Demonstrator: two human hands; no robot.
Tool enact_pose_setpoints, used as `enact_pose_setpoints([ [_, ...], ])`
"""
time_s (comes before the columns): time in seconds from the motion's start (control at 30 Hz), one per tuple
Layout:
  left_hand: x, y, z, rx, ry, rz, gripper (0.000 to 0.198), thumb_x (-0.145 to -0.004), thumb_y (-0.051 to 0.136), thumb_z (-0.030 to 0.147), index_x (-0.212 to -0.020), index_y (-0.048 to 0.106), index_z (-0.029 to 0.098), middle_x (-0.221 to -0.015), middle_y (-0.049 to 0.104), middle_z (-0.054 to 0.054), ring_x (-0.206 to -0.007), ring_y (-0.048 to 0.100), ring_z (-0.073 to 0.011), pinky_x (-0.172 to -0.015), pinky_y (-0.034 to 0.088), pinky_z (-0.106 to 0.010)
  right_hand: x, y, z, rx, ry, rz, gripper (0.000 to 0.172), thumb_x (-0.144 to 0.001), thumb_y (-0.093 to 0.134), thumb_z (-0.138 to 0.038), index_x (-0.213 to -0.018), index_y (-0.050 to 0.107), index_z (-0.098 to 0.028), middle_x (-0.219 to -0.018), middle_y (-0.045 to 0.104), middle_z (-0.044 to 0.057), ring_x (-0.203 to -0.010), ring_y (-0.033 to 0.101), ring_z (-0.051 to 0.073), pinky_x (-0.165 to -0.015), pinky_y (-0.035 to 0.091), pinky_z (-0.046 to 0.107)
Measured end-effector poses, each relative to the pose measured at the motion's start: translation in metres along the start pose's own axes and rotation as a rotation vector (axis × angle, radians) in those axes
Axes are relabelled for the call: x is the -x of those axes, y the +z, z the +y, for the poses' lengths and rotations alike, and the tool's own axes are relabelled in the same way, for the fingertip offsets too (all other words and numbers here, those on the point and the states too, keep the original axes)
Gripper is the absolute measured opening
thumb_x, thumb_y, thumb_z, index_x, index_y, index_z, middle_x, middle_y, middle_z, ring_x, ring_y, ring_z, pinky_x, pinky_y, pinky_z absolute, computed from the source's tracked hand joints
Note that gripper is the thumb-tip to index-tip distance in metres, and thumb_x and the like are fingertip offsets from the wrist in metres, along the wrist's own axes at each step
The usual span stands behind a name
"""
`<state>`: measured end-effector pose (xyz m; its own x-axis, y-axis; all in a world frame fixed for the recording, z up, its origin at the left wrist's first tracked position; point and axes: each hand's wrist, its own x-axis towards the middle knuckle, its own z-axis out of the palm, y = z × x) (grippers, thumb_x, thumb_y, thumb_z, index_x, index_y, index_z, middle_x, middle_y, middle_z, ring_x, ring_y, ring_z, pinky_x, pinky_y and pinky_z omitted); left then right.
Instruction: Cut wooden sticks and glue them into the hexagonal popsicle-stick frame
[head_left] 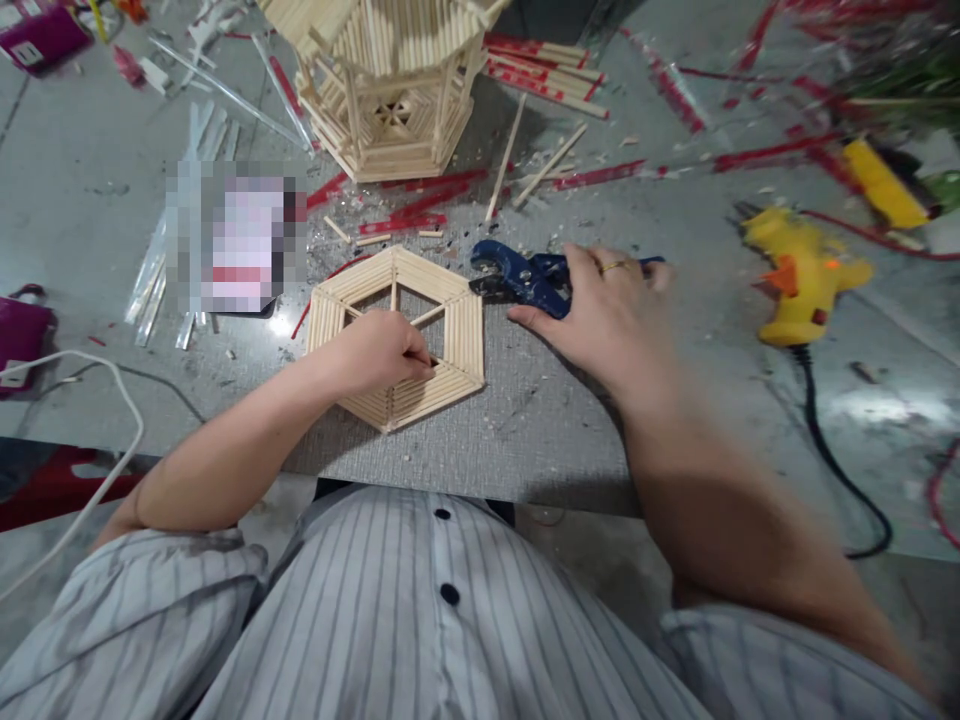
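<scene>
A flat hexagonal frame of pale wooden sticks [465,335] lies on the table before me, its spokes crossing an open centre. My left hand [382,350] rests over it, fingertips pinched together at the inner edge of the lower right side. Whatever is between those fingertips is hidden. Just right of the frame, my right hand [611,310] is closed around the handles of a blue hand cutter [525,275]. The cutter's jaws point left, close to the frame's upper right corner.
Behind the frame stands a hexagonal stick structure [390,120]. Loose sticks [551,165] and red wrapper strips lie around it. A yellow glue gun [799,270] with a black cord is at right. Clear glue sticks [154,260] and a blurred-out device [244,245] lie at left.
</scene>
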<state>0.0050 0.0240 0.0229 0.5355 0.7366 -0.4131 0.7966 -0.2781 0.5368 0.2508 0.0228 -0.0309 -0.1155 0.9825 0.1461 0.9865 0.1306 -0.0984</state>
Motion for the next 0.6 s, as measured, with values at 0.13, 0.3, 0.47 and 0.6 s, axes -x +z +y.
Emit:
enact_pose_setpoints([
  [0.13, 0.0013, -0.0013, 0.0018, -0.041, -0.018, -0.027, 0.016, -0.077, 0.064, 0.024, -0.081, 0.077, 0.016, -0.073, 0.073, 0.000, -0.063, 0.061, -0.0100, -0.063, 0.039, -0.022, 0.0006, -0.0064, -0.0037, 0.000, 0.015, -0.051, 0.078, -0.083, 0.040, -0.068, -0.138, 0.042, -0.012, -0.127, 0.053, 0.025, -0.117, 0.046, 0.041, -0.090, 0.029, 0.055],
  [0.3, 0.0010, 0.0001, 0.0003, -0.045, -0.006, -0.022, 0.016, -0.078, 0.063, 0.024, -0.083, 0.077, 0.016, -0.075, 0.074, 0.000, -0.066, 0.062, -0.0103, -0.065, 0.040, -0.022, 0.0004, -0.0099, -0.0062, -0.013, 0.025, -0.091, 0.077, -0.084, 0.043, -0.064, -0.139, 0.039, -0.010, -0.130, 0.051, 0.027, -0.120, 0.044, 0.043, -0.092, 0.028, 0.058],
  [0.47, 0.0014, 0.0004, 0.0018, -0.077, -0.010, -0.025, 0.017, -0.079, 0.062, 0.024, -0.086, 0.077, 0.018, -0.078, 0.074, 0.000, -0.068, 0.063, -0.0109, -0.067, 0.040, -0.022, 0.0005, -0.0101, -0.0070, -0.015, 0.033, -0.097, 0.077, -0.084, 0.044, -0.063, -0.139, 0.039, -0.009, -0.131, 0.050, 0.027, -0.121, 0.043, 0.044, -0.093, 0.028, 0.057],
  [0.6, 0.0024, 0.0002, 0.0033, -0.099, -0.004, -0.034, 0.018, -0.080, 0.062, 0.024, -0.088, 0.077, 0.018, -0.080, 0.075, 0.000, -0.069, 0.063, -0.0115, -0.067, 0.040, -0.023, 0.0005, -0.0108, -0.0075, -0.020, 0.039, -0.092, 0.077, -0.084, 0.042, -0.064, -0.139, 0.040, -0.009, -0.131, 0.051, 0.027, -0.121, 0.043, 0.042, -0.094, 0.027, 0.056],
])
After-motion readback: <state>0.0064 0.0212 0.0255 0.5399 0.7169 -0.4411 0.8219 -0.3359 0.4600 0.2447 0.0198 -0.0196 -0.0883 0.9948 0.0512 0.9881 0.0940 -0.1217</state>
